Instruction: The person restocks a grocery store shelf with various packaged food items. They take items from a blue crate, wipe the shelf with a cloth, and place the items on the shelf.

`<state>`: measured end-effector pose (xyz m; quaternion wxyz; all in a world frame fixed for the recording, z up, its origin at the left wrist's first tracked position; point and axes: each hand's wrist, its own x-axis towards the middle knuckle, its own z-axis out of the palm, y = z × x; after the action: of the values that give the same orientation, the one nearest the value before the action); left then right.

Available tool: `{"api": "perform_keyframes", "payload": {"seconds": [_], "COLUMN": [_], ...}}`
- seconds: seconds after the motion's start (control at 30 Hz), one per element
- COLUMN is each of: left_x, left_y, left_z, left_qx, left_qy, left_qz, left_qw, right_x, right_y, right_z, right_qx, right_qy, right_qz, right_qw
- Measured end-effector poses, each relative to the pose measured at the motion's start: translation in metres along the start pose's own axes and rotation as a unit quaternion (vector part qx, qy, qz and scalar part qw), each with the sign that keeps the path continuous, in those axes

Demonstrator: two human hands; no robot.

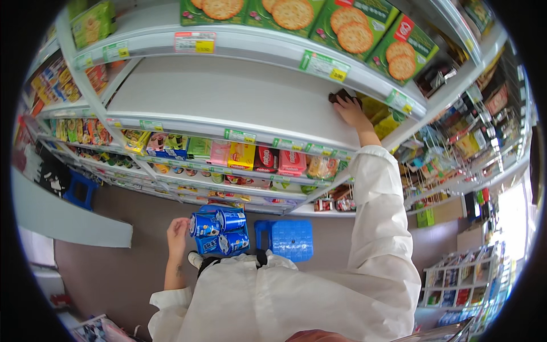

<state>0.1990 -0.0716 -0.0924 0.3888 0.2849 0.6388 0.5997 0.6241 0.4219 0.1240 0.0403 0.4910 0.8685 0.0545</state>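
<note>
My right hand [349,110] reaches to the right end of a bare white shelf board [230,92]. Bunched under its fingers is a dark brown cloth [339,95], pressed on the board beside yellow packages [380,115]. Low on the left hangs my left hand [177,231], its fingers loosely bent. It is right next to a blue cardboard carton [207,246] of blue tubs [233,220]; whether the fingertips touch the nearest tub cannot be made out. What supports the carton is hidden.
Green cracker boxes [290,16] stand on the shelf above. Boxed snacks, including a yellow box [242,155], fill the shelf below. A blue plastic step stool [291,240] stands on the floor by my body. To the right hangs a rack of packaged goods [461,141]; a grey-white panel [72,218] juts in at left.
</note>
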Motion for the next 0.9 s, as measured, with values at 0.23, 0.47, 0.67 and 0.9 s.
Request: {"api": "perform_keyframes", "payload": {"seconds": [0.23,0.47,0.67,0.9], "left_x": [-0.062,-0.076,-0.015,-0.008], "left_y": [-0.017,-0.034,0.012,0.019], "left_z": [-0.049,-0.071,-0.011,0.010], "left_qx": [0.034,0.041,-0.047,0.000], "left_qy": [0.146,0.172,0.073,-0.025], "left_qz": [-0.024,-0.039,0.035,0.055], "left_qw": [0.988,0.984,0.996,0.998], "right_x": [0.103,0.154,0.128,0.047], "right_y": [0.066,-0.024,-0.239,-0.247], "right_z": [0.040,0.038,-0.020,-0.047], "right_qx": [0.211,0.167,0.009,0.176], "right_qy": [0.154,0.226,0.083,-0.021], "right_qz": [0.044,-0.047,-0.348,-0.161], "right_qw": [0.964,0.958,0.934,0.971]}}
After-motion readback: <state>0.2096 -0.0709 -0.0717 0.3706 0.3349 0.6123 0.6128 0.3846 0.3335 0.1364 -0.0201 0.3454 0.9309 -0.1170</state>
